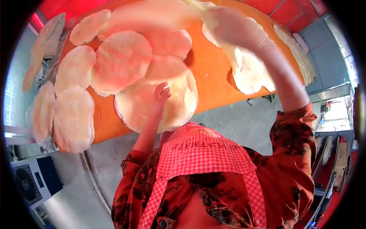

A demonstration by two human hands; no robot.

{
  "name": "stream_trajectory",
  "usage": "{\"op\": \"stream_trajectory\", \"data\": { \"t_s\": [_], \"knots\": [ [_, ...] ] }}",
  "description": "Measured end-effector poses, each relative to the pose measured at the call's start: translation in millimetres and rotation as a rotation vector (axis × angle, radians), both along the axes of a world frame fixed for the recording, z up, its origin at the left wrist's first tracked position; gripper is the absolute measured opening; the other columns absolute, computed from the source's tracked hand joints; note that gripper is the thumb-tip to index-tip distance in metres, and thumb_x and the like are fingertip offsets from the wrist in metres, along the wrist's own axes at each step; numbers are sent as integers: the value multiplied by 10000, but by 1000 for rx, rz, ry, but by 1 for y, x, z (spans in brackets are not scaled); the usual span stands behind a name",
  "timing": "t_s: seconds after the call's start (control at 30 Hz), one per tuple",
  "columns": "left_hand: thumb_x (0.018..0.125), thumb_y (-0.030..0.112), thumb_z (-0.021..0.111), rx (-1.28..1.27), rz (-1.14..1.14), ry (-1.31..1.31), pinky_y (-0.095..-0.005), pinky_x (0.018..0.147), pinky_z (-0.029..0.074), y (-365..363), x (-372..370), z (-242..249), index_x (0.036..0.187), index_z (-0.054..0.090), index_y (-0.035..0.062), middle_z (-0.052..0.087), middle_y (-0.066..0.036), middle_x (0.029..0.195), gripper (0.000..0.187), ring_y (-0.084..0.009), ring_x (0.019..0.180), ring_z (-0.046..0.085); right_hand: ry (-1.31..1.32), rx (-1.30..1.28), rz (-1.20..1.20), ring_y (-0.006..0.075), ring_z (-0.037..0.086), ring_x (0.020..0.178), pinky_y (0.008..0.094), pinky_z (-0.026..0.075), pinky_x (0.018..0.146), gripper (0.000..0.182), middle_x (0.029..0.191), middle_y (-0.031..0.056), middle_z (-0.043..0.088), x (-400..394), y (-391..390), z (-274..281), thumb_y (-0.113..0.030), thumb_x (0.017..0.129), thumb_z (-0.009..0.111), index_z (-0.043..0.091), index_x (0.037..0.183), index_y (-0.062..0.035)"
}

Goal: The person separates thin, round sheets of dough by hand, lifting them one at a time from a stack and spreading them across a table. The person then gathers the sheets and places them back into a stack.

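My left hand [162,92] is over a large round flatbread [133,103] at the table's near edge. Its fingers are curled, with a small pale bit at the fingertips that I cannot make out. My right hand [225,28] reaches across the far side of the table and is smeared by motion. At its fingers is the edge of a wide, blurred flatbread [152,16], which it seems to grip. A thin pale strip also shows there. Below my right forearm lies an uneven, partly folded flatbread [253,74].
Several more flatbreads [122,61] overlap on the left of the orange table [211,86]. A long flat piece [295,51] lies along the right edge. Another piece [45,45] hangs at the far left. A white and dark-blue appliance [36,181] stands below left; shelves [331,171] stand right.
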State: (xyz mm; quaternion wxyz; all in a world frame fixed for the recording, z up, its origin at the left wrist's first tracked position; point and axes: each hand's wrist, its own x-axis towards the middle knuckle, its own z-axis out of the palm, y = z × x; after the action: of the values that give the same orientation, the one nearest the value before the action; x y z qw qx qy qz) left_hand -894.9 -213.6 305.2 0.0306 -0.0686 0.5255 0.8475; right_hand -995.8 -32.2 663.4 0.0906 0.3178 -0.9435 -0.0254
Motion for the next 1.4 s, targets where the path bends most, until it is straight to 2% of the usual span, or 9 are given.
{"op": "stream_trajectory", "data": {
  "t_s": [0.1,0.63,0.73,0.83,0.97,1.03,1.13,1.23,1.4],
  "knots": [
    [965,447,485,589,0,56,-424,997,433,-18,23,51,1364,415,106,523,-59,1287,530,-256,1243,455,-169,68,105,354,648,827,472,510,716,296,880,169,657,46,-56,-78,-93,828,481,581,1106,-120],
    [980,330,486,610,52,-217,-365,769,479,-45,54,8,1271,498,123,612,-43,1140,357,-194,1016,600,-968,-501,35,326,644,828,354,502,796,397,921,171,680,69,-69,-256,-311,876,621,613,1218,-108],
    [947,169,523,420,208,-251,-382,745,493,-38,54,19,1190,563,113,633,-51,1080,252,-194,976,617,-868,-580,8,325,650,821,361,513,793,389,909,170,681,78,-73,-253,-301,889,596,603,1260,-183],
    [858,89,571,-1479,51,303,-401,754,507,-64,63,-40,1145,599,74,646,-103,1040,289,-240,947,630,-589,-702,186,312,657,844,368,521,795,374,912,159,684,88,-82,-266,-262,898,568,602,1269,-236],
    [801,53,586,-1397,-3,278,-356,756,526,-62,62,-11,1024,638,2,650,-108,961,235,-232,909,630,-472,-452,148,359,652,864,431,512,806,296,900,200,676,57,-77,-255,-174,866,519,669,1117,-123],
    [822,70,593,-232,191,-439,-323,678,512,-69,48,-34,976,637,33,621,-49,878,164,-189,832,619,-315,-793,-5,351,656,840,459,503,765,236,875,237,664,2,-52,-244,-122,839,492,698,933,-55],
    [792,51,626,169,384,-482,-290,624,482,-74,45,-33,941,628,43,584,-31,821,150,-167,757,585,-447,-1316,-159,121,561,672,345,464,577,140,676,21,586,-46,68,-141,-126,795,565,617,698,-40],
    [802,62,628,191,451,-483,-305,645,491,-76,51,-28,998,622,77,565,-34,853,198,-186,770,571,-371,-1505,-238,90,599,700,278,481,603,113,776,-1,635,-40,197,-92,-152,893,601,654,871,-56],
    [808,75,636,-854,930,50,-398,770,478,-47,59,55,1052,613,6,591,-76,878,254,-250,852,577,-106,-2080,-566,131,590,657,263,495,586,158,838,39,612,-26,362,-152,-97,876,638,580,980,7]
  ]
}}
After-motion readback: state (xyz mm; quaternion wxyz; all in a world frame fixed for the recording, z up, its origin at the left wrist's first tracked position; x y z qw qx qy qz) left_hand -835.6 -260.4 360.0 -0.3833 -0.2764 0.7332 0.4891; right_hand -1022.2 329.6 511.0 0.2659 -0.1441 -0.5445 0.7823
